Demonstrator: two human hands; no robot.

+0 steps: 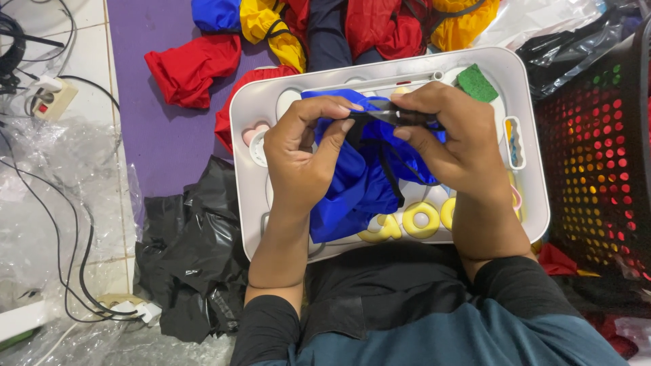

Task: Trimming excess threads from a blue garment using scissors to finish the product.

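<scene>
Looking down from the head view, both hands meet over a white tray [536, 135] that rests on the person's lap. Between them sits a blue cloth [352, 190], bunched up and draped down onto the tray's middle, so the tray seems to serve as a work surface that keeps the fabric off the floor.

The left hand [302, 152] comes up from below with the wrist bent inward, thumb and forefinger pinched on the cloth's upper edge. The other fingers curl loosely under it. The right hand [451, 139] reaches across from the other side, its knuckles up, and its fingers are closed round a black strap [386, 116] that runs along the top of the cloth. The two thumbs nearly touch, which looks like a way to keep the strap taut against the fabric edge. A second length of black strap hangs down over the blue folds.

Yellow rings [420, 220] lie in the tray near the forearms, and a green pad [476, 83] sits in its far corner. Beyond the tray lies a heap of red, yellow and blue cloths [196, 68] on a purple mat [146, 135]. Black bags [190, 257] lie left of the tray, a black basket [603, 156] stands right, and cables [68, 251] trail over clear plastic.
</scene>
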